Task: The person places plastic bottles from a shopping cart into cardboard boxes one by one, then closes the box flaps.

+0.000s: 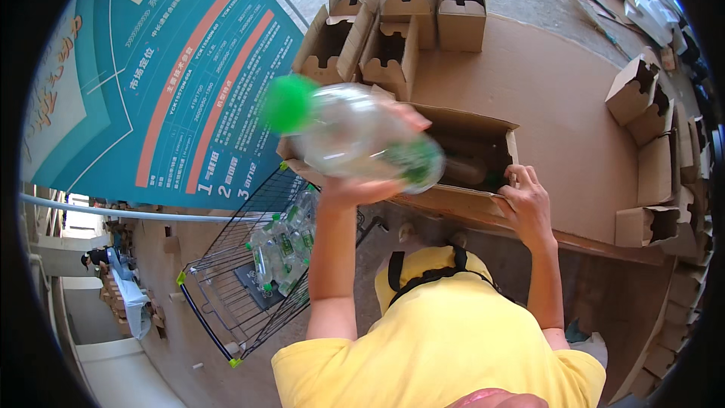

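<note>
My left hand (366, 189) is closed around a clear plastic bottle (340, 136) with a green cap, holding it tilted in the air above an open cardboard box (453, 200). The cap points to the left and the bottle is blurred by motion. My right hand (526, 202) grips the near right corner of that box, with its fingers curled over the rim. Inside the box lies another clear bottle (464, 170), partly in shadow. The left part of the box is hidden behind my left hand and the raised bottle.
Several open cardboard boxes (462, 30) stand at the back of the cardboard-covered table (544, 98), with more boxes (642, 125) along its right side. A wire shopping cart (219, 295) holding several green-capped bottles (283, 245) is at my left, below a teal banner (181, 83).
</note>
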Demonstrator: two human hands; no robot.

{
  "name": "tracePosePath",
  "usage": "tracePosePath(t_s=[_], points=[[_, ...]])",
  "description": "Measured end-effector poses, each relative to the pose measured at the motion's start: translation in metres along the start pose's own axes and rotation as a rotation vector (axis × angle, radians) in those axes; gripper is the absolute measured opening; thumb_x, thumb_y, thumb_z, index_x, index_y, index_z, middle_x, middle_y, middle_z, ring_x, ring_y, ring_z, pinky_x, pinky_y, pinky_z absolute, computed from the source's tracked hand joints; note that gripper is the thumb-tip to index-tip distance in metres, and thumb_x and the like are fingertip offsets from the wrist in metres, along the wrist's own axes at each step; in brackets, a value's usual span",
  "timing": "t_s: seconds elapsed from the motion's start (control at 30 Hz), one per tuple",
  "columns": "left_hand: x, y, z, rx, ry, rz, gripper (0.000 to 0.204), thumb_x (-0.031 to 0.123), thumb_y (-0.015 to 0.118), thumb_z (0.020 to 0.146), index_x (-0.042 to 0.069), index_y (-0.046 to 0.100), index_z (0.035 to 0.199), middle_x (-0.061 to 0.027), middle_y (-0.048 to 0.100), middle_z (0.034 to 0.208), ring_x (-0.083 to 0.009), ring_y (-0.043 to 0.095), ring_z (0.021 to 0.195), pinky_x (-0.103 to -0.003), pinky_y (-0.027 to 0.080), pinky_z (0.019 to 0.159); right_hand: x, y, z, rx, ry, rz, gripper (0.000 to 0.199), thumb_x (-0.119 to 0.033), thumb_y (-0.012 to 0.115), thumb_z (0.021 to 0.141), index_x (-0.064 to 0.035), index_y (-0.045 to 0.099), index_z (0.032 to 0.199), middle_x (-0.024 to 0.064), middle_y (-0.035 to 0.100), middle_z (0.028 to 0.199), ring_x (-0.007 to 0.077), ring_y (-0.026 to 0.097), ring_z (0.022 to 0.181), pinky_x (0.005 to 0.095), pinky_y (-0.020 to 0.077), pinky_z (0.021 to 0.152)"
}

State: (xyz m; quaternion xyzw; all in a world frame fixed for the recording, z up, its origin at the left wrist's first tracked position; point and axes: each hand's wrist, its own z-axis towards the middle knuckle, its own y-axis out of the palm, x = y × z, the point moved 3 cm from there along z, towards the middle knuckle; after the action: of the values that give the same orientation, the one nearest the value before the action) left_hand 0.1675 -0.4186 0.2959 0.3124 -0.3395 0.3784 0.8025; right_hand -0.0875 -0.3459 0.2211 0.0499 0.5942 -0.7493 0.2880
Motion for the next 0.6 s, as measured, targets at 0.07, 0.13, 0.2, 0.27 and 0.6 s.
tracePosePath(t_s=[0.07,0.13,0.2,0.27,0.6], points=[[-0.021,0.010,0.012,-0.142,-0.189,0.481,0.071,0.023,0.084,0.061,0.001,0.049,0.119,-0.0096,0.061,0.105,-0.0192,0.059,0.097,-0.033,0.047,0.087,0.000,0.001,-0.003,0.031,0.014,0.030,0.016,-0.014,0.075,0.069,-0.0032,0.064,0.069,0.0086,0.054,0.101,0.0261,0.054,0.094,0.0383,0.0496,0.073],[-0.040,0.025,0.026,-0.280,-0.279,0.623,0.070,0.021,0.083,0.059,-0.002,0.050,0.117,-0.0120,0.061,0.100,-0.0194,0.059,0.093,-0.031,0.047,0.086,0.000,0.003,-0.004,0.069,0.021,0.044,0.017,-0.014,0.075,0.068,-0.0029,0.063,0.068,0.0089,0.054,0.102,0.0266,0.054,0.094,0.0385,0.0493,0.073],[-0.066,0.025,0.024,-0.410,-0.365,0.628,0.063,0.017,0.083,0.061,-0.003,0.051,0.112,-0.0103,0.061,0.096,-0.0151,0.055,0.090,-0.029,0.046,0.085,-0.002,0.003,-0.009,0.116,0.025,0.047,0.018,-0.014,0.076,0.068,-0.0025,0.062,0.068,0.0090,0.054,0.102,0.0271,0.054,0.095,0.0386,0.0490,0.073],[-0.080,0.023,0.018,-0.572,-0.569,0.659,0.060,0.013,0.081,0.059,-0.003,0.052,0.109,-0.0117,0.060,0.090,-0.0156,0.056,0.087,-0.030,0.047,0.082,-0.002,0.004,-0.011,0.137,0.030,0.051,0.018,-0.014,0.075,0.067,-0.0022,0.062,0.068,0.0090,0.053,0.104,0.0275,0.053,0.096,0.0387,0.0488,0.073],[-0.190,0.014,-0.020,-1.467,-1.118,0.889,0.071,0.035,0.083,0.054,-0.004,0.063,0.110,-0.0212,0.066,0.106,-0.0316,0.061,0.101,-0.037,0.049,0.086,-0.007,0.006,-0.022,0.094,0.019,0.012,0.020,-0.016,0.077,0.061,-0.0024,0.063,0.064,0.0079,0.056,0.101,0.0258,0.054,0.095,0.0367,0.0513,0.074]])
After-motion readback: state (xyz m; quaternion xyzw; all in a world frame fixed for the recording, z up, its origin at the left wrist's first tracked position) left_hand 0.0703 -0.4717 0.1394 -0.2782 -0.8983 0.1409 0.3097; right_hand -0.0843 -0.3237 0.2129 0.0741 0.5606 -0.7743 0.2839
